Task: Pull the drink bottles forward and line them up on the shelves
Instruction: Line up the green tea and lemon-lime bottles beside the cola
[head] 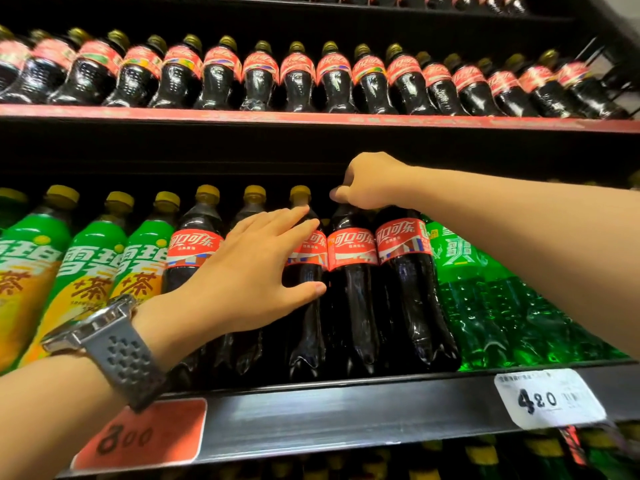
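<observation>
— Shop shelving fills the view. What sits on the middle shelf (346,407)?

— Left of the cola bottles (349,271) stand green-and-yellow tea bottles (86,271); right of them, green soda bottles (485,299). Above them runs another row of cola bottles (298,81).

— And the hands?

— The left hand (256,271), a grey-strapped watch (114,344) on its wrist, lies across the colas left of centre, fingers (294,220) straight and spread, thumb against one bottle. The right hand (370,181) reaches over the green sodas, fingers curled round the neck of one cola bottle (351,296) at the shelf's front edge.

— Price tags?

— A red tag (142,434) below the left colas, a white tag (550,398) below the green sodas.
</observation>
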A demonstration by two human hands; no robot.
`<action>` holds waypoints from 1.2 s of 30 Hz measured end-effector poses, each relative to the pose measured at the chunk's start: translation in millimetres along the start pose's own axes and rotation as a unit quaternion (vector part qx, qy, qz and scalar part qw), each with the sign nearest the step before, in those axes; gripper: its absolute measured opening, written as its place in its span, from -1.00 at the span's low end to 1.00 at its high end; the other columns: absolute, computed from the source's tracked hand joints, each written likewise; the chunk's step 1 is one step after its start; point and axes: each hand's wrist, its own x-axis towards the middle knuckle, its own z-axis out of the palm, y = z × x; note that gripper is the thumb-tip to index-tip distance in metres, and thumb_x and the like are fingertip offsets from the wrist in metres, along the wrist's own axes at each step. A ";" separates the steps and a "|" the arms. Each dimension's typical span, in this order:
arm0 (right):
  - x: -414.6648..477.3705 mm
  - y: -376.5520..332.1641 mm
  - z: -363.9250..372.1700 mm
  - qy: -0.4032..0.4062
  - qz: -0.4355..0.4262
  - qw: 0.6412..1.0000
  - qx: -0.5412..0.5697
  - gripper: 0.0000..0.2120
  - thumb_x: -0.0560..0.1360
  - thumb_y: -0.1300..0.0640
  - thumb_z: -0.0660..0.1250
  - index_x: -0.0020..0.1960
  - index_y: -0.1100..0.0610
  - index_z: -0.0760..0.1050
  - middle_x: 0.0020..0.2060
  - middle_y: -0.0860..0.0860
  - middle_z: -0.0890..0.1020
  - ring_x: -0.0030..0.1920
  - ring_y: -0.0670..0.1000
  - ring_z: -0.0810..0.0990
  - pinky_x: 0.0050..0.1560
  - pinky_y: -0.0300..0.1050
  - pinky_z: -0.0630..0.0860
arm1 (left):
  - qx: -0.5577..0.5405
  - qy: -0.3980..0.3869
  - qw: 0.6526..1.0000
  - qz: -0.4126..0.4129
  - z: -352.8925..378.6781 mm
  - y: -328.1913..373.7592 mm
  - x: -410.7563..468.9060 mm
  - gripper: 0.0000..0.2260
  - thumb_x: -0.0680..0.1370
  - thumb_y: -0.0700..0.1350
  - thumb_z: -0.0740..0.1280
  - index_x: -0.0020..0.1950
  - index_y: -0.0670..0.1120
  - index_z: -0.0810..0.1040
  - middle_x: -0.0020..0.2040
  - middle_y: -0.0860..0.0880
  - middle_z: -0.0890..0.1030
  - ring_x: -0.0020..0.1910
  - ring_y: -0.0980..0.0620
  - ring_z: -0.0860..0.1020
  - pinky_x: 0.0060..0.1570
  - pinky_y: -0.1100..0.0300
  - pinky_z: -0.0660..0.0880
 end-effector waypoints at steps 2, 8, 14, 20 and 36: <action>-1.3 0.6 -0.7 -0.002 -0.009 1.000 -0.003 -0.53 0.48 -0.20 0.30 0.16 0.16 0.55 0.01 0.10 0.62 0.01 0.12 0.58 -0.03 -0.05 0.54 | 0.004 0.010 1.000 0.006 0.8 6.8 -0.8 -0.27 0.44 0.36 0.17 0.53 0.09 0.15 0.55 0.09 0.10 0.52 0.11 0.04 0.48 0.14 -0.04; -7.5 15.3 -14.4 0.024 -0.022 0.999 0.019 -0.55 0.50 -0.17 0.28 0.21 0.14 0.54 0.13 0.08 0.59 0.13 0.11 0.54 -0.03 -0.12 0.43 | 0.047 0.012 0.998 0.045 3.1 29.9 -4.4 -0.30 0.46 0.37 0.12 0.51 0.05 0.20 0.53 0.05 0.17 0.52 0.07 0.06 0.48 0.14 -0.06; -18.5 45.2 -31.4 -0.029 0.007 0.999 -0.027 -0.56 0.45 -0.21 0.32 0.13 0.12 0.58 0.07 0.06 0.61 0.07 0.10 0.55 -0.04 -0.14 0.42 | 0.094 -0.025 0.992 0.085 5.7 55.2 -7.3 -0.31 0.39 0.36 0.26 0.41 0.01 0.38 0.41 0.02 0.39 0.40 0.00 0.34 0.45 0.10 0.07; -27.3 51.8 -33.0 -0.067 0.015 0.997 0.029 -0.63 0.47 -0.18 0.31 0.06 0.10 0.56 -0.20 0.04 0.61 -0.27 0.02 0.57 -0.36 -0.19 0.44 | 0.101 -0.011 0.992 0.075 8.3 60.1 -7.3 -0.32 0.32 0.34 0.37 0.34 0.00 0.47 0.34 0.02 0.47 0.29 -0.01 0.45 0.32 0.17 0.12; -26.1 55.0 -17.8 -0.028 0.036 0.983 0.179 -0.73 0.52 0.03 0.33 0.16 0.13 0.55 -0.06 0.07 0.61 -0.19 0.03 0.61 -0.38 -0.22 0.48 | 0.030 0.057 0.998 0.004 4.6 44.6 37.7 -0.56 0.52 0.15 0.18 0.33 -0.02 0.44 0.29 0.01 0.49 0.30 -0.01 0.40 0.30 0.05 0.32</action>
